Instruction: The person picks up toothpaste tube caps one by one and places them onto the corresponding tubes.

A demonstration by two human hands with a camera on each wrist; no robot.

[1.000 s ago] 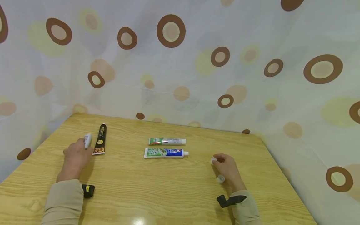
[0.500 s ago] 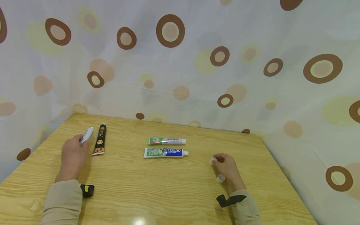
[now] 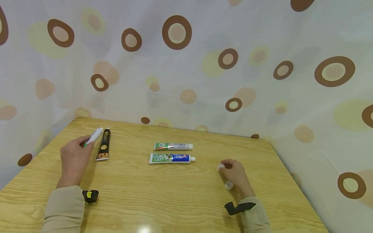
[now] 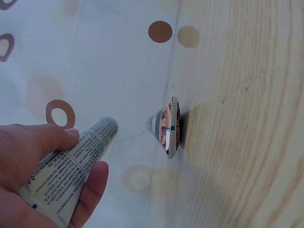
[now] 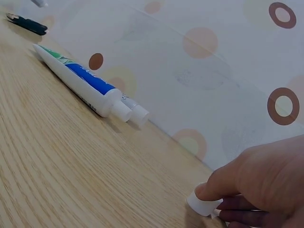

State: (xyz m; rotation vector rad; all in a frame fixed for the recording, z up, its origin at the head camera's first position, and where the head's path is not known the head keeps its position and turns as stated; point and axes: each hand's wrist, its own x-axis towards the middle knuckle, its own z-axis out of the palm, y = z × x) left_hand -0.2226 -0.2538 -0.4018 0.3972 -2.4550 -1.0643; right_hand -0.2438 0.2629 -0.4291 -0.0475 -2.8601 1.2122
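My left hand [image 3: 75,158] grips a white toothpaste tube [image 3: 95,134] between thumb and fingers at the table's left side. In the left wrist view that tube [image 4: 71,173] shows its printed back, held apart from the black toothpaste tube [image 4: 169,128] lying on the table. On the right, my right hand [image 3: 235,174] pinches a small white cap [image 5: 202,204] at the tabletop. A second whitish cap [image 3: 228,185] sits just below that hand, near the wrist. The palm hides the lower end of the held tube.
Two more toothpaste tubes lie side by side mid-table: a green and white one [image 3: 173,146] behind a green and blue one [image 3: 172,158], both with caps pointing right. A spotted curtain [image 3: 186,64] rises behind the wooden table [image 3: 163,200].
My left hand has lifted the white tube and swung its head end up and right, toward the black tube's top. The right hand and its cap have stayed put.
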